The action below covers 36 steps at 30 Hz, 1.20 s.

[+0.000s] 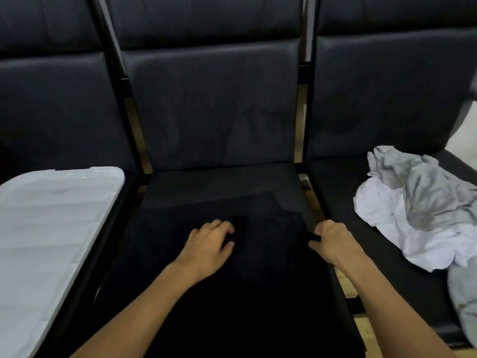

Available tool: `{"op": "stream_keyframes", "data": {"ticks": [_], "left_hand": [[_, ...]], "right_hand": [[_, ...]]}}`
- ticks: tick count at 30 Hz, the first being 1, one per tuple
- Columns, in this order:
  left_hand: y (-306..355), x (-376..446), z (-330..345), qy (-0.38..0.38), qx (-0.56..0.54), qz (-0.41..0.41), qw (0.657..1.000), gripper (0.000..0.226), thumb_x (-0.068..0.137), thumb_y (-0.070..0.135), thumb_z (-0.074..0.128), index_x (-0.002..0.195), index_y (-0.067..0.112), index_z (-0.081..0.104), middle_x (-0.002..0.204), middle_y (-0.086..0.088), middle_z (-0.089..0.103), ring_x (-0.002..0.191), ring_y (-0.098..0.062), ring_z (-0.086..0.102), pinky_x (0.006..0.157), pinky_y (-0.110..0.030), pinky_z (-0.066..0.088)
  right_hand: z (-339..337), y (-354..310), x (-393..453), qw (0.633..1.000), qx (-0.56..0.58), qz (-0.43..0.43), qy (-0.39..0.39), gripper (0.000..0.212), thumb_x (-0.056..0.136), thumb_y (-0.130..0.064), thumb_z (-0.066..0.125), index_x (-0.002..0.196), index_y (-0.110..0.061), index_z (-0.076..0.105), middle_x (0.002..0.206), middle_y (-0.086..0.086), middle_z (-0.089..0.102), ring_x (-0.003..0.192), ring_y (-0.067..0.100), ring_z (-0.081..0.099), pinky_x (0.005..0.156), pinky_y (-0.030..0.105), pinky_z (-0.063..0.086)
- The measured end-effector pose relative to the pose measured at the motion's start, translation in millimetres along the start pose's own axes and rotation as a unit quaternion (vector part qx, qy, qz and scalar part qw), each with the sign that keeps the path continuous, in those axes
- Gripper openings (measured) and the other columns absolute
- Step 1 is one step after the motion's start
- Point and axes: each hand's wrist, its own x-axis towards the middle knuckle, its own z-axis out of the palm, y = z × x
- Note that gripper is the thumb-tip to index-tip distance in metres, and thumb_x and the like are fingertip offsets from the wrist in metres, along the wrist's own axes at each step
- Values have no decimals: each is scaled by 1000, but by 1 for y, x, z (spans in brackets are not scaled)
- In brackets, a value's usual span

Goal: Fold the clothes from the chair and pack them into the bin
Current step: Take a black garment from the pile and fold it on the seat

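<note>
two hands work on the middle chair seat (232, 182) of a row of dark padded chairs. a black garment (258, 254) lies spread over that seat, hard to tell from the dark upholstery, so its outline and folds are mostly unclear. the left hand (209, 244) rests on the garment with its fingers loosely curled, fingertips pressing into the cloth; whether it pinches any fabric i cannot tell. the right hand (333, 241) sits at the garment's right edge, near the seat's side, fingers curled and thumb closed on a bit of black cloth, so it grips the garment there. both forearms are bare.

beyond the right hand, on the next seat (348, 202) to the right, lies a loose pile: a grey garment (423, 192) crumpled on top of a white garment (402, 228), both unfolded. another grey piece of cloth (464, 306) shows at the frame's edge, nearer than that pile.

out past the left hand, on the seat to the left, sits a white ribbed plastic bin lid (51, 223), well apart from the hand; the bin under it is hidden.
</note>
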Motion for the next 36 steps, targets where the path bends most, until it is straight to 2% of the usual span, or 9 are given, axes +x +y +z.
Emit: {"op": "stream_keyframes", "data": {"ticks": [7, 13, 16, 19, 23, 27, 31, 33, 36], "left_hand": [[102, 122, 14, -165, -3, 151, 975, 66, 95, 28, 63, 152, 27, 28, 150, 0, 38, 138, -19, 35, 115, -42, 29], [118, 164, 32, -245, 15, 139, 959, 15, 93, 35, 64, 102, 27, 56, 117, -2, 56, 111, -20, 52, 95, -38, 41], [121, 170, 23, -273, -42, 101, 956, 15, 92, 30, 59, 81, 29, 49, 96, 3, 52, 83, -14, 49, 72, -31, 42], [123, 173, 13, -289, -32, 39, 956, 30, 93, 49, 56, 81, 22, 52, 88, 2, 57, 78, -16, 53, 72, -33, 43], [131, 173, 13, -312, 88, -44, 945, 81, 88, 78, 36, 137, 15, 49, 141, -7, 50, 124, -26, 51, 95, -37, 42], [145, 174, 12, -331, 180, -38, 926, 64, 87, 50, 68, 135, 12, 50, 117, -5, 58, 100, -24, 61, 82, -35, 53], [155, 181, 4, -271, 61, -44, 960, 46, 87, 32, 73, 127, 16, 56, 115, -4, 57, 99, -22, 62, 80, -35, 58], [162, 186, 0, -191, -64, -34, 979, 29, 90, 30, 71, 115, 20, 60, 111, -3, 59, 92, -18, 61, 69, -31, 56], [184, 191, -4, -115, -278, 0, 954, 6, 95, 16, 64, 100, 18, 62, 103, -4, 64, 87, -15, 60, 66, -26, 55]], "right_hand": [[-44, 39, 3, 981, 187, 26, 44, 20, 76, -23, 84, 78, -17, 65, 70, 4, 66, 61, 11, 61, 58, 24, 46], [-66, 81, -2, 966, 250, 47, 49, 10, 87, -18, 72, 79, -15, 67, 77, 6, 66, 68, 17, 60, 59, 23, 46], [-70, 81, -4, 889, 453, 68, -30, 9, 94, -11, 62, 88, -5, 64, 92, 16, 67, 79, 23, 65, 70, 31, 60], [-83, 80, -9, 820, 566, 44, -78, 9, 93, -6, 57, 85, -5, 61, 88, 13, 62, 83, 21, 61, 65, 25, 59], [-89, 88, -18, 861, 500, 4, -94, 13, 87, 6, 59, 85, -7, 59, 85, 12, 62, 77, 15, 60, 64, 15, 55], [-81, 98, -16, 947, 314, 23, -65, 14, 84, -13, 76, 97, -13, 69, 92, 4, 72, 80, 17, 67, 69, 21, 54], [-78, 110, -11, 988, 123, 98, -5, 17, 87, -23, 70, 100, -11, 71, 92, 8, 68, 82, 22, 65, 66, 27, 47], [-80, 114, -12, 988, 99, 115, 23, 23, 89, -28, 69, 104, -12, 70, 102, 10, 66, 92, 25, 63, 66, 27, 43], [-90, 122, -16, 983, 146, 101, 37, 16, 85, -30, 73, 91, -16, 66, 96, 6, 64, 79, 20, 59, 58, 26, 39]]}}
